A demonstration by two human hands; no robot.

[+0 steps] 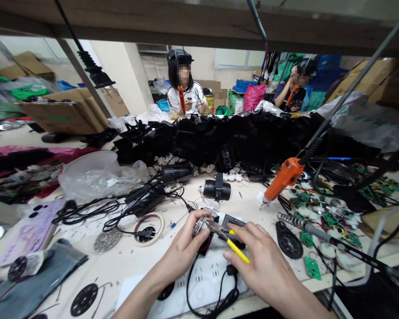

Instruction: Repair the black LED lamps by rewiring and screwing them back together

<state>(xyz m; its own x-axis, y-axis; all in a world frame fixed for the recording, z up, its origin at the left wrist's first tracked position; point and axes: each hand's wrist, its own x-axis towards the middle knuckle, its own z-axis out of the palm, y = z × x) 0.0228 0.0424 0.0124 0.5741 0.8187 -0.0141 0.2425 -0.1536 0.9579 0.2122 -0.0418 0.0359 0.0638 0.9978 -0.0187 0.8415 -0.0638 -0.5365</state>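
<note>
My left hand (186, 243) pinches a small, shiny, clear-looking part (200, 225), whose exact kind I cannot make out. In my right hand (264, 254) are yellow-handled pliers (237, 250), their jaws reaching to the part between my left fingers. Just under both hands lies a white power strip (208, 279) with a black cable (232, 294) looped over it. Partly hidden behind my right fingers is a dark grey block (232, 220). A black cylindrical housing (217, 189) rests a little beyond my hands.
An orange electric screwdriver (283, 179) hangs to the right. Near it are a soldering iron (332, 241) and green circuit boards (312, 268). A tape roll (162, 223) and metal wool (107, 240) lie left. Black parts (199, 139) are heaped behind; two people sit beyond.
</note>
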